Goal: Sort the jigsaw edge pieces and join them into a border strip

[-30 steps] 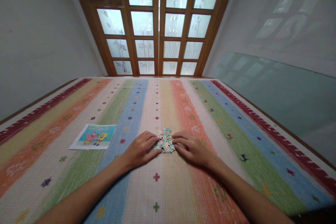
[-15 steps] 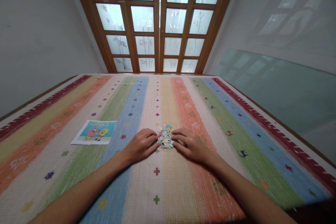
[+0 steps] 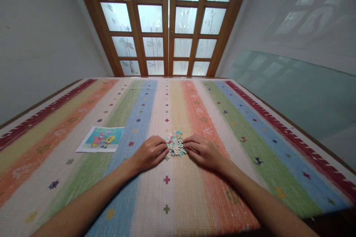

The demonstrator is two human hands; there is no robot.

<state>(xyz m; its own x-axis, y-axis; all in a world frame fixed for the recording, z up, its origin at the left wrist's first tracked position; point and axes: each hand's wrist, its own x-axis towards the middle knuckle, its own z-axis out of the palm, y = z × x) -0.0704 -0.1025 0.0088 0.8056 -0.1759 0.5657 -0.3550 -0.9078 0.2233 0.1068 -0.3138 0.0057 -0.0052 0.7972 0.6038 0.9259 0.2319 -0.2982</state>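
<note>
your left hand [image 3: 148, 152] and right hand [image 3: 204, 150] lie palm down on the striped mat [image 3: 178, 207], one on each side of a small heap of puzzle pieces [image 3: 175, 143]. both hands are loose, fingers a little bent, fingertips touching the heap's edges. neither one grips anything.

the heap sits between your hands on the pale middle stripe, just beside the orange one. a few stray pieces lie just past its far edge.

plenty of bare mat around you: wide stripes run free ahead of the heap up to the far end, and more open mat lies to the right. on your left, well apart from the left hand, a cartoon picture sheet [image 3: 101, 139] lies flat across the pale and green stripes. the mat's dark red borders run along both long sides.

the mat is woven, with small crosses and stars on it. straight ahead stand wooden doors [image 3: 169, 26] with frosted panes, shut. a plain wall [image 3: 41, 44] rises on the left, and a greenish glass panel [image 3: 292, 92] lines the right wall.
</note>
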